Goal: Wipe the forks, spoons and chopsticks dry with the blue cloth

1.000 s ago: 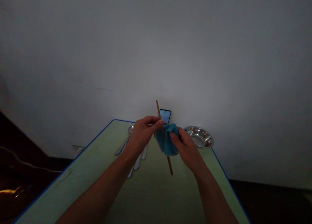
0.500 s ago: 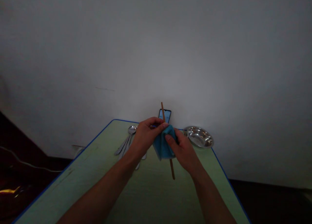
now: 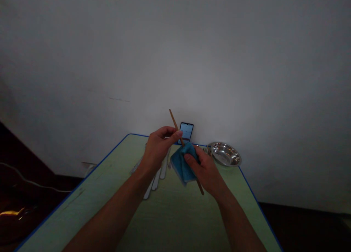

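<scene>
Over the green table (image 3: 175, 219), in the head view, I am gripping the light, stiff, slippery wooden chopstick (image 3: 173, 119) near its upper end, my left hand (image 3: 158, 149) closed around it, while my right hand (image 3: 205, 170) is pinching the soft blue cloth (image 3: 182, 164) around the shaft. Open tabletop is lying below, short of the blue edge (image 3: 260, 208).

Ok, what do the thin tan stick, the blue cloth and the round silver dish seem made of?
The thin tan chopstick looks like wood or bamboo, dull brown. The blue cloth seems soft microfibre, folding limply; too dim to confirm. The round silver dish looks like polished stainless steel, mirror-bright.
</scene>
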Action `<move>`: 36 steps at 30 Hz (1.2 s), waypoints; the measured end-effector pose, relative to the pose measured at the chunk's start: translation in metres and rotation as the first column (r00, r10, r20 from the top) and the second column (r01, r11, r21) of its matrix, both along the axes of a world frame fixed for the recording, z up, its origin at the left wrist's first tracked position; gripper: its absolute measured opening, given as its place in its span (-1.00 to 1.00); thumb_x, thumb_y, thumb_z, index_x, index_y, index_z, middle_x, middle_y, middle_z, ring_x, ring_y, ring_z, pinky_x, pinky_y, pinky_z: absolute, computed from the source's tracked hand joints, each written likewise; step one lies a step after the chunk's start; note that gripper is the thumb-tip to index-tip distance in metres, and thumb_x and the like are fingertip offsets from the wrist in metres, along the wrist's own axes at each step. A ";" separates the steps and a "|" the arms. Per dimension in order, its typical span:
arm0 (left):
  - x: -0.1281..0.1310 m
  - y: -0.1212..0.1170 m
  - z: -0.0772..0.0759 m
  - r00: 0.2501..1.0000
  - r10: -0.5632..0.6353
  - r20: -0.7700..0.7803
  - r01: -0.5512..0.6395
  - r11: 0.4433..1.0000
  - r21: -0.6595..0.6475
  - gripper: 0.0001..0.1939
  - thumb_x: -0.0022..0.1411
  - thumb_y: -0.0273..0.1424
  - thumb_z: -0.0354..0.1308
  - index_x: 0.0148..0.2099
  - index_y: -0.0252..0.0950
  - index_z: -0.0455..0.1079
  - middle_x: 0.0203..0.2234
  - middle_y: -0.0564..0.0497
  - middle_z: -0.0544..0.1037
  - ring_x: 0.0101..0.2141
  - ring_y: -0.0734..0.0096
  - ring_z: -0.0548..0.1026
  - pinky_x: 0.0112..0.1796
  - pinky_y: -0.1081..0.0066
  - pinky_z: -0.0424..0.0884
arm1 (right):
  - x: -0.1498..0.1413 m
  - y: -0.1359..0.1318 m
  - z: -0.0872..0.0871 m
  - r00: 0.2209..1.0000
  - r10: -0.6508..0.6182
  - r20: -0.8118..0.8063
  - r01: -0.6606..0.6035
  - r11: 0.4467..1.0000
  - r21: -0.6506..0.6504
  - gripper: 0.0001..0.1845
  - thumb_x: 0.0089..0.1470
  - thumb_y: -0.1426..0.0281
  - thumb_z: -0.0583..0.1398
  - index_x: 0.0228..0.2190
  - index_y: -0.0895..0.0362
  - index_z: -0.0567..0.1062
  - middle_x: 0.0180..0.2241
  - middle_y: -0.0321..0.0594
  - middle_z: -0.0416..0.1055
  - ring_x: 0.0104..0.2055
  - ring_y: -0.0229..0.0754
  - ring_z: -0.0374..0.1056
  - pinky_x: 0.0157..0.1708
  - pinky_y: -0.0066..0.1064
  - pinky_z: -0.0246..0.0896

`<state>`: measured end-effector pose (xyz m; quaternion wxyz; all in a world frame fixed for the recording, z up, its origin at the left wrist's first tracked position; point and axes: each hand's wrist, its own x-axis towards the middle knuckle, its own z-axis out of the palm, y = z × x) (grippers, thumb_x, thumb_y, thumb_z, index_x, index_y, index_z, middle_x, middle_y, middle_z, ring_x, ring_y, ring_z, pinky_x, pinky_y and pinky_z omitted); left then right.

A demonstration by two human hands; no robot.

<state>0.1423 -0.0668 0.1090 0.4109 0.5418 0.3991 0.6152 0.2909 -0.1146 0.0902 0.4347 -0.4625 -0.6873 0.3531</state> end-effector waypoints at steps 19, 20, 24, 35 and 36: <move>-0.011 0.004 0.007 0.989 0.071 0.130 -0.074 0.997 0.013 -0.83 -0.04 -0.30 0.28 -0.42 -0.28 0.43 -0.53 0.10 0.43 -0.48 0.51 0.32 -0.39 0.48 0.22 | 0.003 -0.001 -0.001 0.998 0.017 0.060 -0.017 1.000 0.009 -0.68 0.12 0.23 0.06 -0.12 0.09 0.37 -0.29 -0.25 0.41 -0.31 -0.23 0.31 -0.34 -0.42 0.21; -0.011 0.004 0.006 0.989 0.067 0.130 -0.070 0.997 0.018 -0.83 -0.04 -0.30 0.28 -0.42 -0.28 0.43 -0.54 0.10 0.43 -0.48 0.52 0.32 -0.40 0.48 0.22 | 0.003 -0.001 -0.001 0.998 0.016 0.059 -0.017 1.000 0.010 -0.68 0.12 0.23 0.06 -0.12 0.09 0.37 -0.30 -0.25 0.41 -0.32 -0.24 0.31 -0.34 -0.42 0.21; -0.014 0.007 0.004 0.989 0.064 0.137 -0.070 0.997 0.042 -0.83 -0.04 -0.29 0.28 -0.41 -0.28 0.43 -0.54 0.10 0.42 -0.50 0.51 0.32 -0.41 0.47 0.22 | 0.004 -0.002 0.000 0.998 0.019 0.061 -0.019 1.000 0.006 -0.69 0.12 0.24 0.06 -0.12 0.09 0.36 -0.30 -0.25 0.41 -0.32 -0.25 0.31 -0.35 -0.43 0.20; -0.025 0.012 0.005 0.976 0.121 0.183 -0.130 0.991 0.034 -0.81 -0.04 -0.28 0.28 -0.39 -0.29 0.45 -0.53 0.09 0.44 -0.49 0.52 0.34 -0.38 0.47 0.26 | 0.002 -0.002 0.000 0.994 0.029 0.101 -0.030 1.000 0.001 -0.71 0.12 0.24 0.06 -0.15 0.10 0.38 -0.32 -0.27 0.42 -0.34 -0.27 0.31 -0.36 -0.46 0.19; -0.025 0.012 0.006 0.974 0.125 0.188 -0.134 0.990 0.033 -0.80 -0.04 -0.28 0.27 -0.40 -0.30 0.44 -0.53 0.09 0.44 -0.49 0.52 0.34 -0.38 0.47 0.26 | 0.002 -0.002 0.000 0.994 0.030 0.104 -0.030 1.000 0.003 -0.71 0.12 0.24 0.07 -0.15 0.10 0.38 -0.31 -0.27 0.42 -0.33 -0.27 0.30 -0.36 -0.45 0.19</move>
